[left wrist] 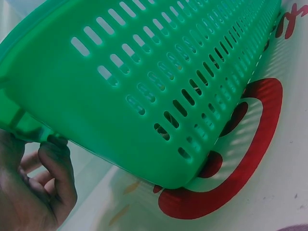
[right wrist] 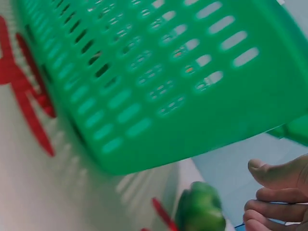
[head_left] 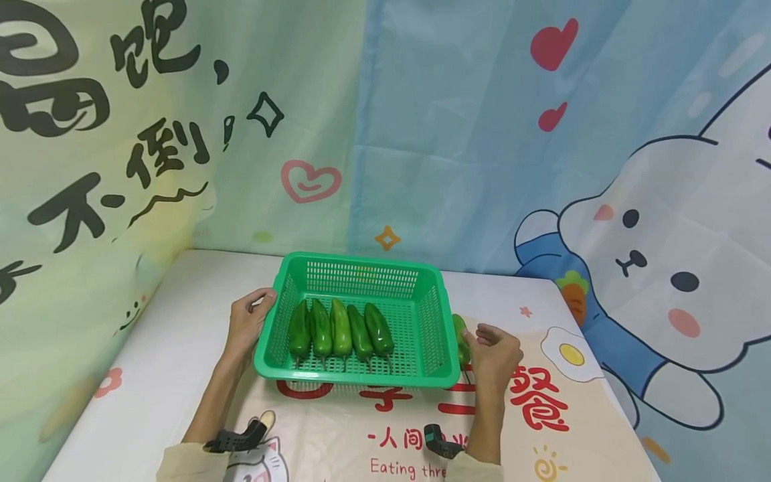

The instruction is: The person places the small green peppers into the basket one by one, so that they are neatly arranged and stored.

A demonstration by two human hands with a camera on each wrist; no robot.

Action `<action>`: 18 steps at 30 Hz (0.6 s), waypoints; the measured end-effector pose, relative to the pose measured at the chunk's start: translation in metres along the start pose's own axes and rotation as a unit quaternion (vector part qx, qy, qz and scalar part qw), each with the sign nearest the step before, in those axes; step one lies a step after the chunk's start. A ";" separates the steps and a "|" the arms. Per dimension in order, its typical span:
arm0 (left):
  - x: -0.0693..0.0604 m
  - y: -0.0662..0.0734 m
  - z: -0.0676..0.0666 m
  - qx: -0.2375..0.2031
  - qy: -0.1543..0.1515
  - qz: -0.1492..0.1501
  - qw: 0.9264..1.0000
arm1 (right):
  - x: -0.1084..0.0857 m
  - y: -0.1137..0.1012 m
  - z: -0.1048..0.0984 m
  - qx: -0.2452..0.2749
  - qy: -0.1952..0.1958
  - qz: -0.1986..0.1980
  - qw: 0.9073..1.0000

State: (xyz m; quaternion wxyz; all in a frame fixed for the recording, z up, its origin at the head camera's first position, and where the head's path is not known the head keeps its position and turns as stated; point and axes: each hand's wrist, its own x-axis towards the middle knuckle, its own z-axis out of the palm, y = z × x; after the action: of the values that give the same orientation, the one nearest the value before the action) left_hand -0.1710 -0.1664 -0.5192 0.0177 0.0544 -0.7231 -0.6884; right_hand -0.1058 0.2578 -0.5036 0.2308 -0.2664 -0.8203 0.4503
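Observation:
A green plastic basket (head_left: 361, 380) with slotted walls stands on the table, several green peppers (head_left: 340, 328) lined up side by side in its left and middle part. At its left end my left hand (head_left: 247, 326) grips the rim, and the left wrist view shows the curled fingers (left wrist: 57, 166) under the edge. My right hand (head_left: 495, 351) is beside the basket's right end, holding nothing. In the right wrist view its thumb (right wrist: 274, 173) and fingers are apart from the basket wall. One more green pepper (head_left: 460, 335) lies outside, between basket and right hand, partly hidden.
The white table (head_left: 138, 375) bears a printed mat (head_left: 337, 435) with red lettering under and in front of the basket. Behind the table hangs a printed cloth backdrop (head_left: 434, 134). Both wrists wear black straps (head_left: 237, 440).

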 end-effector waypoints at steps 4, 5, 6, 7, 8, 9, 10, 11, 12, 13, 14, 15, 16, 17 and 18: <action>0.000 -0.001 0.000 -0.005 -0.002 -0.004 1.000 | 0.000 0.008 0.006 0.002 0.004 -0.011 1.000; 0.000 -0.001 0.000 -0.005 -0.003 -0.005 1.000 | 0.000 0.010 0.007 0.003 0.008 -0.012 1.000; 0.000 -0.001 0.000 -0.006 -0.003 -0.006 1.000 | 0.000 0.012 0.009 0.002 0.012 -0.012 1.000; 0.000 -0.001 0.000 -0.007 -0.003 -0.007 1.000 | 0.000 0.013 0.010 0.001 0.014 -0.011 1.000; 0.000 -0.001 0.000 -0.006 -0.004 -0.007 1.000 | 0.000 0.014 0.011 0.001 0.015 -0.007 1.000; -0.001 -0.001 0.000 -0.006 -0.003 -0.007 1.000 | -0.001 0.016 0.013 0.000 0.014 -0.004 1.000; -0.001 -0.001 0.000 -0.007 -0.003 -0.008 1.000 | -0.001 0.017 0.014 -0.001 0.011 -0.001 1.000; -0.001 -0.001 0.000 -0.007 -0.002 -0.007 1.000 | -0.001 0.018 0.015 -0.004 0.007 0.001 1.000; -0.001 -0.001 0.000 -0.007 -0.002 -0.007 1.000 | -0.001 0.019 0.016 -0.007 0.002 0.002 1.000; -0.001 -0.001 0.000 -0.007 -0.002 -0.006 1.000 | -0.002 0.020 0.016 -0.009 -0.002 0.001 1.000; -0.001 -0.001 0.000 -0.007 -0.002 -0.005 1.000 | -0.002 0.021 0.017 -0.012 -0.004 0.002 1.000; -0.001 -0.001 0.000 -0.006 -0.001 -0.004 1.000 | -0.002 0.022 0.018 -0.014 -0.005 0.002 1.000; -0.001 -0.001 0.000 -0.006 -0.001 -0.004 1.000 | -0.003 0.023 0.019 -0.016 -0.006 0.000 1.000; -0.001 -0.001 0.000 -0.005 -0.001 -0.004 1.000 | -0.003 0.024 0.020 -0.018 -0.006 -0.002 1.000; -0.001 -0.001 0.000 -0.004 0.000 -0.004 1.000 | -0.003 0.025 0.021 -0.020 -0.007 -0.005 1.000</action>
State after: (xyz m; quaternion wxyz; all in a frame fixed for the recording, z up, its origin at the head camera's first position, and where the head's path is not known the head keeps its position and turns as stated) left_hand -0.1701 -0.1664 -0.5197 0.0153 0.0570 -0.7201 -0.6914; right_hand -0.1107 0.2543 -0.5355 0.2216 -0.2640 -0.8321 0.4345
